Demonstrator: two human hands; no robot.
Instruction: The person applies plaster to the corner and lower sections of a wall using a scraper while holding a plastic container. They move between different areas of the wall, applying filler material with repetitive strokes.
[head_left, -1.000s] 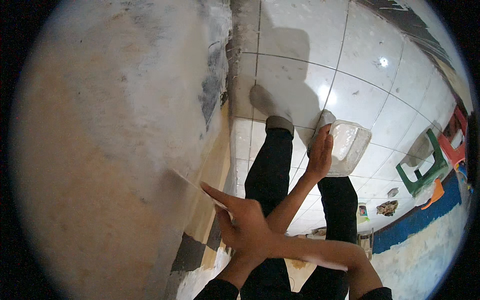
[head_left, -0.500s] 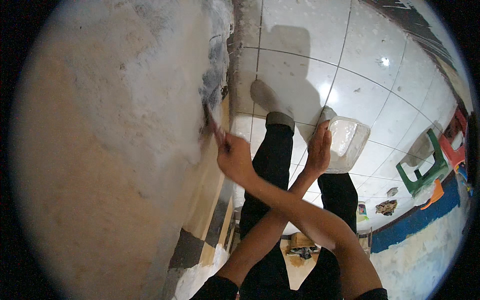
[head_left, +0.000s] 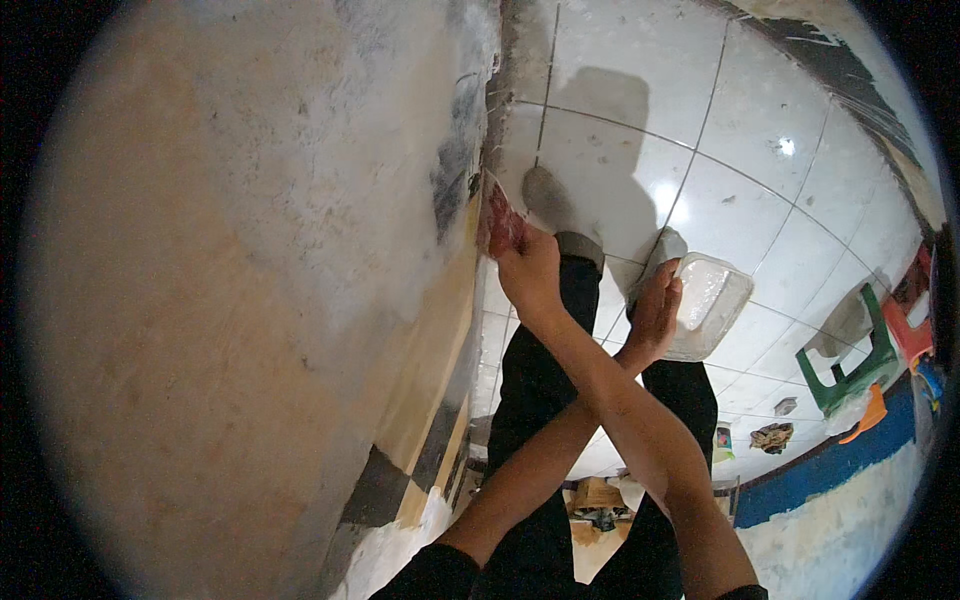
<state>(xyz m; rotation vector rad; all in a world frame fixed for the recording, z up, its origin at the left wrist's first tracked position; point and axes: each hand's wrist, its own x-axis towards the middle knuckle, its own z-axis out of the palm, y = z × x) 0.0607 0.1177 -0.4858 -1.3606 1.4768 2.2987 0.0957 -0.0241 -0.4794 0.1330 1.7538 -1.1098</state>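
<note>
My forearms cross, the right one over the left. My left hand point(head_left: 655, 312) grips the near side of a clear plastic tub point(head_left: 738, 312) with white paste in it, out to the right. Closed round a flat red scraper point(head_left: 504, 222), my right hand point(head_left: 532, 276) is on the left, near the foot of the wall. The scraper's blade is beside the wall's lower edge; whether it touches cannot be made out. The wall point(head_left: 290, 190) carries a patchy white coat over beige, with a dark grey patch point(head_left: 452, 165) low down.
White floor tiles point(head_left: 640, 105) lie beyond my legs point(head_left: 540, 390). At the right stand a green plastic stool point(head_left: 880, 345) and a red stool point(head_left: 912, 320), with an orange object point(head_left: 868, 415) nearby. A crumpled brown item point(head_left: 772, 438) lies near a blue-banded wall point(head_left: 800, 482).
My right hand and the scraper have moved right and slightly up, off the wall's dark patch. The tub has shifted a little right and down in view, and the whole view has shifted somewhat.
</note>
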